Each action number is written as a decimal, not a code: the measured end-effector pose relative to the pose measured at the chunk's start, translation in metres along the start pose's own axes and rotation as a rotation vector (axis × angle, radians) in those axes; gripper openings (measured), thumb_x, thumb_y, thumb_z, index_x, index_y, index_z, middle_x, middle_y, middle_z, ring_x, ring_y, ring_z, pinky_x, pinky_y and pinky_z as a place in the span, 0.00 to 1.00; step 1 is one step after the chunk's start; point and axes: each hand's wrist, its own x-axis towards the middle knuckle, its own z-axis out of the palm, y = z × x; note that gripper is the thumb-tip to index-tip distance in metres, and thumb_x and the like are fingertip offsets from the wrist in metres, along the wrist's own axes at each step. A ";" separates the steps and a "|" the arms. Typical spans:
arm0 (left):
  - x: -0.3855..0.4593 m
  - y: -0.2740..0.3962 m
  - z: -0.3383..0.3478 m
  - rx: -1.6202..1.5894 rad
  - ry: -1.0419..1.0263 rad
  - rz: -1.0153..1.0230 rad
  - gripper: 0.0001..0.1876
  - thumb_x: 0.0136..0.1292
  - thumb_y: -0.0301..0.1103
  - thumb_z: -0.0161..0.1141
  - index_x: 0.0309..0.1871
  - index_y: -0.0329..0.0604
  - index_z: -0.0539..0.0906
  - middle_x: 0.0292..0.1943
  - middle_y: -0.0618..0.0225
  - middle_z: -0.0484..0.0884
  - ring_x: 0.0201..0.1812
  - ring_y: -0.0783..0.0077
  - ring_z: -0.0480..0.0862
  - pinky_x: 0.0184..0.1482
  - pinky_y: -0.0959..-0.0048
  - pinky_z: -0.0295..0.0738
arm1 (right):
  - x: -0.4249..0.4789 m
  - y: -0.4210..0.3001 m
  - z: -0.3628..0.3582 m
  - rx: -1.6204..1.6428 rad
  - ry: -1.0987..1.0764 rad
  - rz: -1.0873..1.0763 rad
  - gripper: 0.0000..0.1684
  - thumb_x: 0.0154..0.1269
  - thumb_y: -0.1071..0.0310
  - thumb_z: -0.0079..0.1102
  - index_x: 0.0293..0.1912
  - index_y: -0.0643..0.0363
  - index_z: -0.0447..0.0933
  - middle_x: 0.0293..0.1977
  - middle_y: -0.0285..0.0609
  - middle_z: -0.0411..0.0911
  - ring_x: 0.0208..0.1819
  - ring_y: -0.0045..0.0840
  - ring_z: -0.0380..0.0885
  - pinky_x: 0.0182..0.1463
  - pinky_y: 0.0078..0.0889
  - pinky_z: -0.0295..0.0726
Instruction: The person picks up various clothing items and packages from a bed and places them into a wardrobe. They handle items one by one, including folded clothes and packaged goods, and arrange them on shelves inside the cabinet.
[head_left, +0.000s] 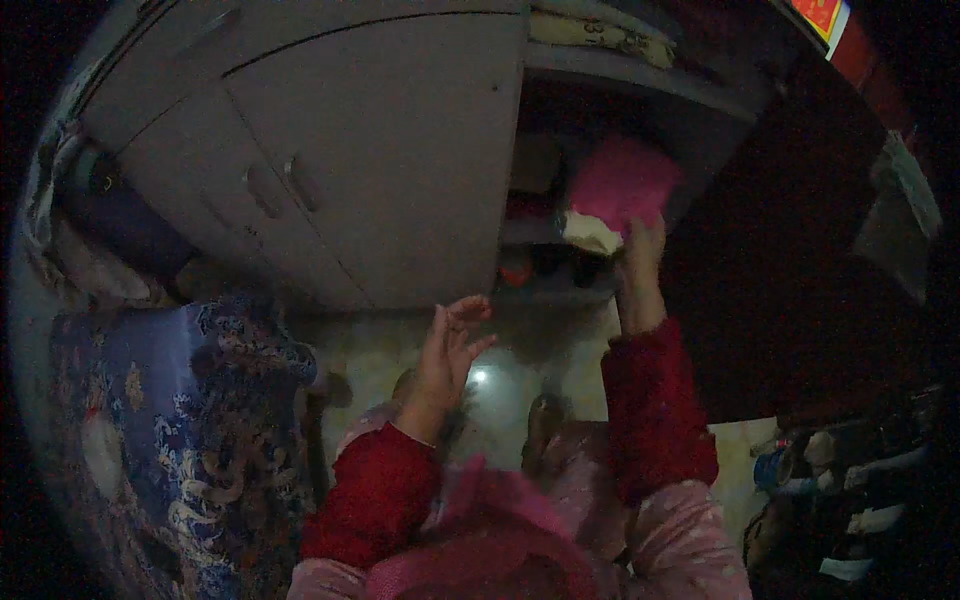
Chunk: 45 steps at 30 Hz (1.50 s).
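My right hand (643, 251) is shut on the near edge of a pink cloth-like item (622, 180), held before the open compartment of a cabinet. A pale yellowish, crumpled piece (592, 232) shows at its lower left; whether it is part of the same item I cannot tell. My left hand (450, 352) hangs over the floor left of the opening, palm partly up, fingers apart and holding nothing. Inside the compartment (532, 165), dark things and a small orange-red object (515, 271) sit low down. The picture is dim and the pink item is blurred.
Closed cabinet doors (390, 165) with handles rise at the left front. A dark open door or panel (787, 262) stands at the right. A patterned blue cover (180, 435) lies at the left. Pale folded material (600, 34) rests on an upper shelf. Shoes or feet (546, 424) show on the shiny floor.
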 end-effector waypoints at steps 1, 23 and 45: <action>-0.003 0.002 -0.006 0.023 0.013 0.012 0.29 0.69 0.59 0.38 0.57 0.44 0.73 0.59 0.61 0.71 0.62 0.63 0.67 0.61 0.54 0.63 | 0.003 -0.004 0.035 0.194 0.019 0.119 0.27 0.60 0.75 0.49 0.60 0.62 0.63 0.54 0.44 0.70 0.53 0.34 0.72 0.55 0.36 0.74; -0.004 0.005 -0.006 0.238 -0.079 -0.053 0.25 0.69 0.53 0.43 0.58 0.42 0.70 0.58 0.62 0.70 0.60 0.66 0.69 0.58 0.64 0.67 | 0.068 0.099 0.140 -1.091 -0.648 -0.708 0.19 0.61 0.67 0.55 0.52 0.61 0.72 0.48 0.50 0.75 0.50 0.40 0.74 0.53 0.39 0.73; -0.158 0.148 -0.141 0.837 0.644 0.522 0.09 0.61 0.33 0.61 0.42 0.40 0.80 0.37 0.68 0.81 0.40 0.74 0.79 0.45 0.74 0.74 | -0.215 0.024 0.001 -0.462 -0.944 0.150 0.17 0.67 0.62 0.54 0.51 0.62 0.73 0.47 0.43 0.74 0.46 0.27 0.74 0.54 0.30 0.71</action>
